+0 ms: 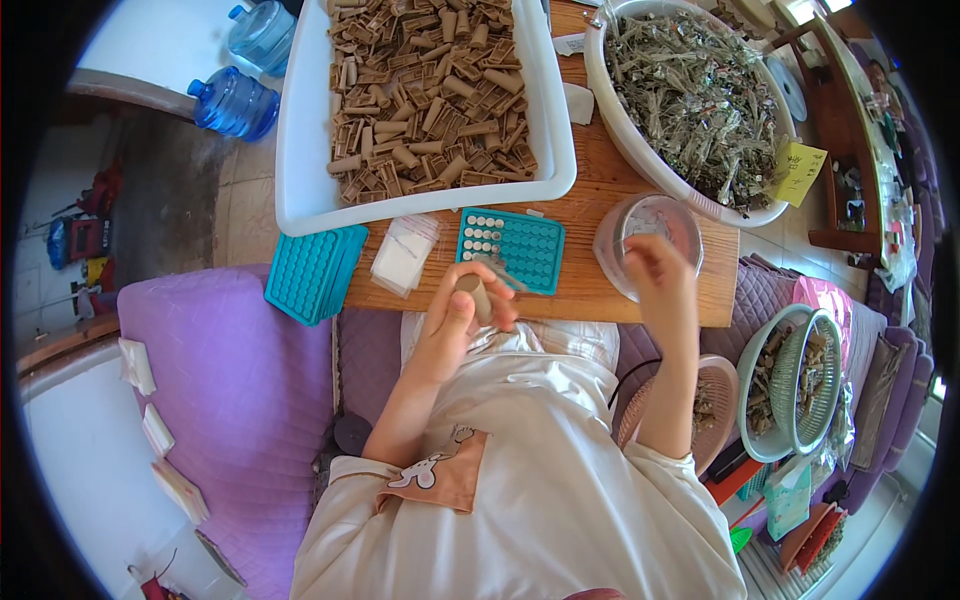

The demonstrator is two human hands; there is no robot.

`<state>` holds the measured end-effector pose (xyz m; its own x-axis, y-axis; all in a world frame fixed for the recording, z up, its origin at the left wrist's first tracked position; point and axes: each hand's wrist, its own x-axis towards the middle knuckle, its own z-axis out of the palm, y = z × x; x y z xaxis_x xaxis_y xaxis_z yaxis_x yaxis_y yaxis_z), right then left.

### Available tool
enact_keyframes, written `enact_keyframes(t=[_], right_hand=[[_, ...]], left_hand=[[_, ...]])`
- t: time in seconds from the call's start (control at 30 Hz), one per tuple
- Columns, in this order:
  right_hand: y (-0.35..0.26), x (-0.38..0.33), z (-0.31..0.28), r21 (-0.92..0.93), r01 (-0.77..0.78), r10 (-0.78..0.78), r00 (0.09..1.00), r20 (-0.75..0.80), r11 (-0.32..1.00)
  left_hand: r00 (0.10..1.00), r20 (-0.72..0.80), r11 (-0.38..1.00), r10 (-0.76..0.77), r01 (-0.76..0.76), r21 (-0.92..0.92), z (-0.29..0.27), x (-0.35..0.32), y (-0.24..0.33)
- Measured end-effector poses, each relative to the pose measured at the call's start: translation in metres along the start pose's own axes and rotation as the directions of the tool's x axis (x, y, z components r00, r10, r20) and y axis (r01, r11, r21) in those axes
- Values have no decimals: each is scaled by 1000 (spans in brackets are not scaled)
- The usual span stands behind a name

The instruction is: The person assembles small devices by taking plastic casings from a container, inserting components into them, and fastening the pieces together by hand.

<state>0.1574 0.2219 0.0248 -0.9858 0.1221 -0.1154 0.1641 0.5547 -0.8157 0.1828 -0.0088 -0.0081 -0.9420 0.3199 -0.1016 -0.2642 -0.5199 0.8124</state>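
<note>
Wooden bench [590,215] across the lap, and on it a big white tray [300,150] heaped with brown tube pieces, beside it a white basin [610,110] full of grey-green dried scraps. Down in size: a teal grid mould [512,248] at the bench's near edge, a second teal mould [312,272] overhanging the left corner, a clear round tub [650,235]. Left hand [455,320] has its grip closed round a small brown tube [474,295], just below the grid mould. Right hand [660,275] hovers at the tub; whether its grip holds anything, I cannot tell.
</note>
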Motion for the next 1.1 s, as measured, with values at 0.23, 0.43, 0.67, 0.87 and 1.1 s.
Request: enact_keyframes(t=[0.23,0.43,0.67,0.87,1.1], right_hand=[[55,39,-5,-469,62,-69,998,2,881],[62,52,12,-710,-72,159,986,57,700],[46,44,-8,-336,42,-54,998,-25,941],[24,37,-11,4,-119,119,991,-61,993],[-8,5,9,579,-63,-61,979,193,813]], left_hand=[[993,82,993,-86,78,93,-12,-7,-5],[984,102,985,-143,132,114,2,-7,-12],[974,105,973,-202,187,132,-5,-11,-16],[939,163,905,-302,336,-260,-2,-12,-19],[945,162,719,-284,322,-617,15,-13,-19]])
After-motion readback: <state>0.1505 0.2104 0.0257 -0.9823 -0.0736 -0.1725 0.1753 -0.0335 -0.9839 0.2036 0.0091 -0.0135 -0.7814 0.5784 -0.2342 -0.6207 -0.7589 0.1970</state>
